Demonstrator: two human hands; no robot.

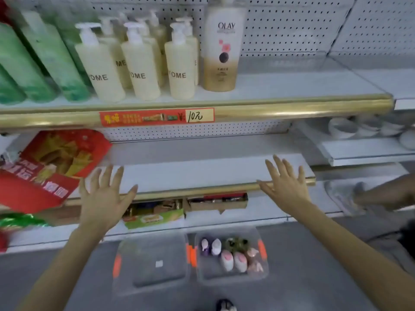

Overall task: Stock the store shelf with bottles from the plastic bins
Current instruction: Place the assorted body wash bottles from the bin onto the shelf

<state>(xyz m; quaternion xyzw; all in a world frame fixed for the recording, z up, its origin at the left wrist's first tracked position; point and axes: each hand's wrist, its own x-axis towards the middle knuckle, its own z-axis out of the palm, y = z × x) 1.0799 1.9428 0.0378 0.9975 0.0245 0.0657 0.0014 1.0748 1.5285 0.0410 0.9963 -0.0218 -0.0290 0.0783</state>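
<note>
Two clear plastic bins stand on the floor below me. The left bin holds nothing; the right bin holds several small bottles with pink, white and purple tops. On the upper shelf stand cream pump bottles, green bottles and one tall Olay bottle. My left hand and my right hand are spread with straight fingers, palms down, in front of the bare middle shelf. Neither holds anything.
Red snack bags lie at the left of the middle shelf. Cardboard trays of goods sit on the lowest shelf. White bowls fill the neighbouring unit at right. Another person's arm reaches in from the right edge.
</note>
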